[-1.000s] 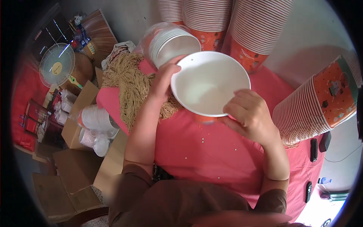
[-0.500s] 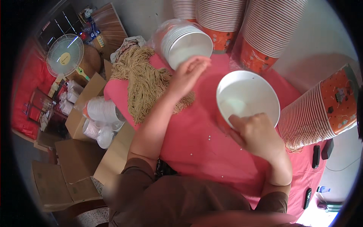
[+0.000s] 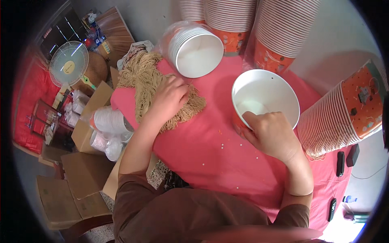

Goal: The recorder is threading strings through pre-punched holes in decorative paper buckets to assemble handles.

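Note:
My right hand grips the near left rim of a white-lined paper bucket, thumb inside and fingers around the orange outer wall. The bucket tilts so its mouth faces me, and a small dark hole shows near its far rim. Over a heap of tan cords lies my left hand, its fingers bent close together on the strands; the fingertips are partly hidden. To the right leans a long nested stack of orange buckets, with cord loops hanging along its rims.
A plastic-wrapped stack of buckets lies at the back. Tall bucket stacks stand by the wall. Small white dots are scattered on the pink tablecloth. Cardboard boxes and a fan are at the left.
My left hand has moved from beside the wrapped bucket stack leftward and nearer, down onto the tan cords. The right hand keeps its hold on the bucket, almost unmoved.

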`<state>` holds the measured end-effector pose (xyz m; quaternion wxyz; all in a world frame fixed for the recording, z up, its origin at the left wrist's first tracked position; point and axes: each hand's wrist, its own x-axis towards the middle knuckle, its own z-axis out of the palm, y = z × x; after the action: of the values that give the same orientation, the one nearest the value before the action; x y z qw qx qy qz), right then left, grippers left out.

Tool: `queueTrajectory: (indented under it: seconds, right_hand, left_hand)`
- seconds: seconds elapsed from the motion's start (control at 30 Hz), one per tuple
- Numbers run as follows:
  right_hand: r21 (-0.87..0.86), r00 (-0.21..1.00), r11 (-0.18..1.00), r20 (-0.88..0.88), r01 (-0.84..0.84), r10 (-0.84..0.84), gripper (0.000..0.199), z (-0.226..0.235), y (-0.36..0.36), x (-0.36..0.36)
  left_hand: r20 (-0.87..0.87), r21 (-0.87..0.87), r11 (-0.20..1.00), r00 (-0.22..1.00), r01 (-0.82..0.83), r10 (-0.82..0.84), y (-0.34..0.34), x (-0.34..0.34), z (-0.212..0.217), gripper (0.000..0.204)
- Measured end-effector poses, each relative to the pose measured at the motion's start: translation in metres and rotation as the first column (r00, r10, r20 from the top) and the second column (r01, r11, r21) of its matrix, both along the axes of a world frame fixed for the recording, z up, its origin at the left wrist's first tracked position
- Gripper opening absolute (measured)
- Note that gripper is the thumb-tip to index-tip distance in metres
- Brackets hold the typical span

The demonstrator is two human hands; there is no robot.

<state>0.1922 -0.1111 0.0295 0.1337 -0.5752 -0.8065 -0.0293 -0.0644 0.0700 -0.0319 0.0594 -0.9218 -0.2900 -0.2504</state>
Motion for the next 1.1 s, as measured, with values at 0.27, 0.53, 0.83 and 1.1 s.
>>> queueTrajectory:
  seconds: [0.27,0.53,0.83,1.1]
  right_hand:
    - [-0.026,1.000,1.000,-0.002,-0.001,0.001,0.023,0.003,0.000,0.000]
    - [0.009,1.000,1.000,-0.013,0.008,-0.008,0.025,0.000,0.001,-0.002]
    - [0.100,0.998,0.994,0.035,0.048,-0.051,0.025,-0.002,-0.002,0.001]
    - [0.070,0.996,0.996,-0.082,0.049,-0.043,0.034,0.025,-0.012,0.011]
  left_hand:
    - [-0.128,0.061,0.997,0.990,-0.052,0.060,0.000,0.000,-0.019,0.010]
    - [0.034,0.047,0.999,0.999,-0.006,0.004,-0.003,0.001,-0.015,0.008]
    - [0.480,-0.344,0.760,0.799,0.551,-0.362,-0.098,0.059,0.015,0.016]
    - [0.647,-0.089,0.785,0.634,0.614,-0.423,-0.101,0.087,0.023,0.019]
